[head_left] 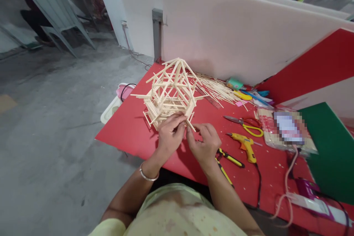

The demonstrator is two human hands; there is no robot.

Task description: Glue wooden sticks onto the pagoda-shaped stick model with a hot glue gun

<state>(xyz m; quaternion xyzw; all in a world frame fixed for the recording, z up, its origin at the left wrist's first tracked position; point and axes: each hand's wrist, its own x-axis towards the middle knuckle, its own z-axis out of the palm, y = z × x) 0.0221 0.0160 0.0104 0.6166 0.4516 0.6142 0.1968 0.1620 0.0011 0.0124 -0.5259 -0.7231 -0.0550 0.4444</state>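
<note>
Clear plastic packet, pale flat wooden sticks inside, at the red bench's right edge; pixelated rectangle hides part. White shallow tray with a pink item beyond the left edge, partly cut off by the bench. Pale wooden-stick framework on the bench's left half; peaked end and long axis toward the far edge, upright or tilted unclear. Left hand closed, fingertips gripping its near side; right hand half-curled, thumb and finger pinching a projecting stick end. Exact contact hidden by fingers.
</note>
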